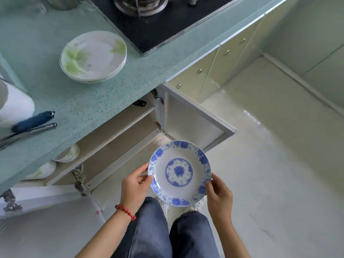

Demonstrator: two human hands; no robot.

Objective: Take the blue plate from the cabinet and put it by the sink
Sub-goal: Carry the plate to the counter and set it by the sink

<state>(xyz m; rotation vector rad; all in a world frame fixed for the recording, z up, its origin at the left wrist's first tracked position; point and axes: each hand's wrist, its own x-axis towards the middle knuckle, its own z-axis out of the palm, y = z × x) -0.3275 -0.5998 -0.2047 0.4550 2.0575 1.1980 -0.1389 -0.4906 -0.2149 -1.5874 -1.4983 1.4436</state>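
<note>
A white plate with a blue flower pattern [179, 173] is held level in front of me, above the floor and my knees. My left hand [135, 187] grips its left rim, thumb on top. My right hand [219, 195] grips the right rim the same way. The cabinet [119, 135] under the green counter stands with both doors swung out, and its shelves hold white bowls [68, 154] at the left. No sink basin shows clearly; only a steel edge appears at the far left.
A stack of white plates with green print [93, 56] sits on the speckled green counter [78, 101]. A black hob [158, 28] lies behind it. Utensil handles [33, 123] stick out at the left. The right cabinet door [201, 118] juts into the floor space.
</note>
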